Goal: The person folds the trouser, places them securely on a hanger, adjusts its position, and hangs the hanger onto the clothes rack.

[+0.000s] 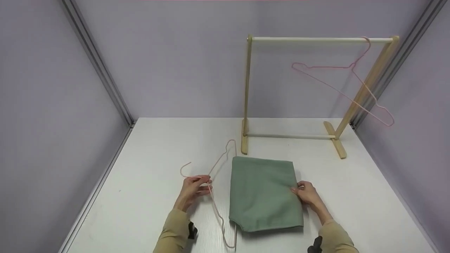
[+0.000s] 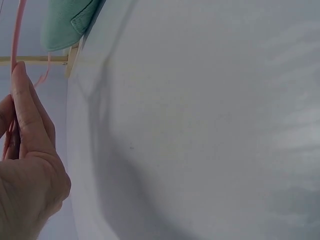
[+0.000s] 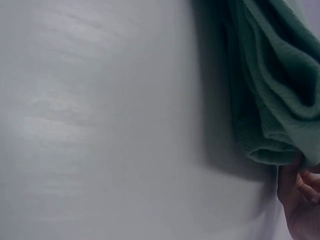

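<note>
A pink wire hanger (image 1: 218, 215) is held by my left hand (image 1: 192, 188), thumb and fingers pinching it near the base of the hook. Its hook points left. The folded green cloth (image 1: 265, 195) covers the middle of the hanger's bottom bar, and the bar's ends show above and below it. My right hand (image 1: 306, 193) pinches the cloth's right edge. In the right wrist view, several layers of the cloth (image 3: 272, 100) hang in folds above the fingers. A stitched edge shows on the cloth (image 2: 67, 25) in the left wrist view. Which garment it is, I cannot tell.
A wooden rack (image 1: 247, 88) with a white top rail (image 1: 309, 40) stands at the back right of the white table (image 1: 151, 147). Another pink hanger (image 1: 323, 83) hangs from the rail's right end. Grey walls (image 1: 175, 63) enclose the table at the back and sides.
</note>
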`<move>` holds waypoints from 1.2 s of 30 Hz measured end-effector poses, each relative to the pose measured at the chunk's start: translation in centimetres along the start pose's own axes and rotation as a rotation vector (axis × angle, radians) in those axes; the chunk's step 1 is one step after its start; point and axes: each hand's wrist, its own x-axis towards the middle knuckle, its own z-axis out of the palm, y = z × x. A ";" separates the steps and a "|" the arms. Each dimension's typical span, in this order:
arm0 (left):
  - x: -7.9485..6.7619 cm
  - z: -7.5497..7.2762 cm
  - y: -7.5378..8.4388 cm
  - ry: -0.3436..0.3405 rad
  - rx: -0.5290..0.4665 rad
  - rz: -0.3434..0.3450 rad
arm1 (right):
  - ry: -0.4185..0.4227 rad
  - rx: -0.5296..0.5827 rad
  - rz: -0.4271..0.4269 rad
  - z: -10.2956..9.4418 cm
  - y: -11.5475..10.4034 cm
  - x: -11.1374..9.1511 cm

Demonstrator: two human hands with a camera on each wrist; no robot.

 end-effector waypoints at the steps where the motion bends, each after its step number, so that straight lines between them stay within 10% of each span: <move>1: 0.0 0.0 0.0 -0.006 0.002 -0.002 | 0.001 0.001 -0.002 0.0 0.0 0.0; 20: -0.4 -0.2 0.6 -0.067 0.011 0.015 | 0.006 0.068 -0.026 0.0 0.4 -0.1; 36: -1.4 4.8 5.1 -0.168 0.023 0.203 | 0.036 0.091 -0.026 0.1 0.4 -0.4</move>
